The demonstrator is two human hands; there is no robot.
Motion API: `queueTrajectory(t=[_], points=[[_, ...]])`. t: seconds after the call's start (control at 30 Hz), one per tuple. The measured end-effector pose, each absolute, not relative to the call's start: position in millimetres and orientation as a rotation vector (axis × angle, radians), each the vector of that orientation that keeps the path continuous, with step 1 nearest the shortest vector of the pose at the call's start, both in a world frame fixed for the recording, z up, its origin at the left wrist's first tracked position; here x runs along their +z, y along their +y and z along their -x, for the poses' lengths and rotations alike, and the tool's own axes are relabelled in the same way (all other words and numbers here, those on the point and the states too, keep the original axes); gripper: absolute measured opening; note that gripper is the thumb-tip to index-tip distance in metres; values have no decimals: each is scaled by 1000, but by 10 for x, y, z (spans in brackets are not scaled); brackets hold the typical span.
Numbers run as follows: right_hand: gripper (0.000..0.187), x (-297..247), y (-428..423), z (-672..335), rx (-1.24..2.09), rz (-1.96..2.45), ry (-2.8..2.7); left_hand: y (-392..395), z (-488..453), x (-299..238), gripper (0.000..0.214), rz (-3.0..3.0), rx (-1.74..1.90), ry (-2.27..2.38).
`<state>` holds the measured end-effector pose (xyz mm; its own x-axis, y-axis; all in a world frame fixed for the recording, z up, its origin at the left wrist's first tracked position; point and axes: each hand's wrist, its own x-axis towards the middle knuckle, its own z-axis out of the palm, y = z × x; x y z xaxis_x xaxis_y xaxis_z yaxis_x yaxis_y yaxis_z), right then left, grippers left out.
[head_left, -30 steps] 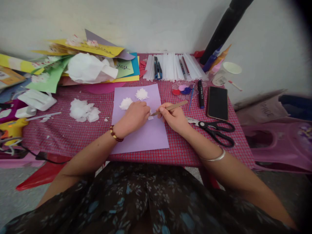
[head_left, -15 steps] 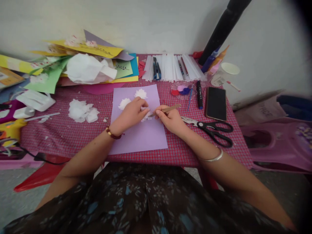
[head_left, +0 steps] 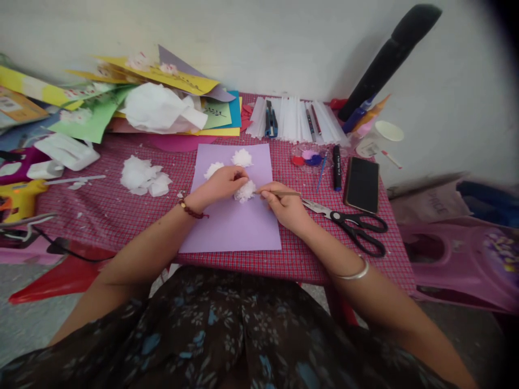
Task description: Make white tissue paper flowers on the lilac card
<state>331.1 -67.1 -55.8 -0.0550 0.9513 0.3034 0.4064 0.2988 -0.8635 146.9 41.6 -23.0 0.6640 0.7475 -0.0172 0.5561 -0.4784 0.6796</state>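
Note:
A lilac paper sheet (head_left: 237, 224) lies on the red checked table (head_left: 121, 216). Two white tissue flowers (head_left: 242, 157) sit near its far edge, and a third tissue flower (head_left: 245, 191) lies at its middle. My left hand (head_left: 221, 183) rests on the sheet, its fingers pinched on that third flower. My right hand (head_left: 286, 202) is closed round a thin wooden stick (head_left: 279, 193), whose tip points left and touches the flower.
Black scissors (head_left: 357, 227), a black phone (head_left: 361, 176), a black marker (head_left: 337, 160) and paint pots (head_left: 307, 156) lie to the right. White strips (head_left: 292, 116) lie at the back. Coloured paper (head_left: 162, 81), loose tissue (head_left: 144, 175) and a yellow glue gun (head_left: 18, 197) lie left.
The third tissue flower has come into view from under my left hand, whose fingers now pinch it. The stick has dropped flatter, its tip at the flower. The camera shifted slightly.

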Motion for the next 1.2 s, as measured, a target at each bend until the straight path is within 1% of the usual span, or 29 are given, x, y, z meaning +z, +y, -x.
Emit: queueTrajectory(t=[0.1, 0.2, 0.3, 0.37, 0.47, 0.57, 0.63, 0.77, 0.87, 0.97, 1.1, 1.2], points=[[29, -521, -686, -3325, 763, 1253, -1586, 418, -1488, -255, 18, -2193, 384, 997], [35, -464, -712, -3358, 806, 1306, -1411, 377, -1438, -232, 16, -2169, 419, 1001], [35, -434, -720, -3396, 850, 1335, -1301, 261, -1221, -151, 21, -2352, 495, 1019], [34, -430, -721, -3403, 884, 1329, -1284, 147, -979, -96, 21, -2507, 467, 1052], [33, -434, -731, -3389, 895, 1334, -1295, 40, -524, -60, 19, -2594, 360, 1230], [33, -451, -736, -3379, 891, 1340, -1289, 134, -84, -86, 19, -2581, 373, 1501], [33, -465, -733, -3385, 887, 1346, -1283, 284, 133, -119, 24, -2594, 397, 1633], [32, -474, -723, -3400, 873, 1364, -1269, 552, 337, -169, 41, -2654, 227, 1588], [31, -456, -721, -3400, 866, 1369, -1250, 622, 357, -176, 44, -2682, 173, 1575], [31, -431, -724, -3391, 869, 1370, -1257, 624, 340, -174, 41, -2685, 174, 1594], [30, -411, -726, -3382, 874, 1363, -1274, 644, 334, -172, 23, -2599, 249, 1663], [31, -410, -723, -3374, 869, 1353, -1274, 673, 341, -126, 18, -2481, 332, 1680]])
